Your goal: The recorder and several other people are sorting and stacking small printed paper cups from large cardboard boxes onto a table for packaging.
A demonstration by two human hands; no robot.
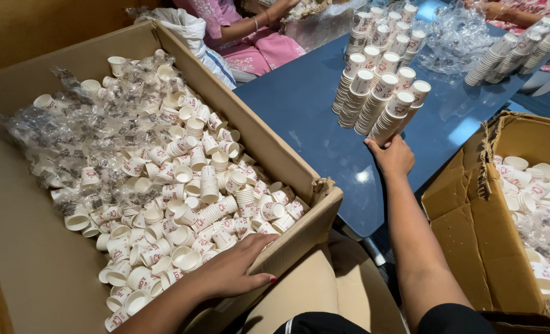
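One large cardboard box (275, 148) is sitting left of the blue table (306, 105), holding loose paper cups (207, 185) too many to count, mixed with clear wrappers (52, 130). The left hand (234, 269) is lying flat among those cups, fingers spread. On the table, the right hand (391, 156) is closing around the base of one cup stack (393, 117) among roughly nine standing together. A second box (473, 229) is sitting right of the table.
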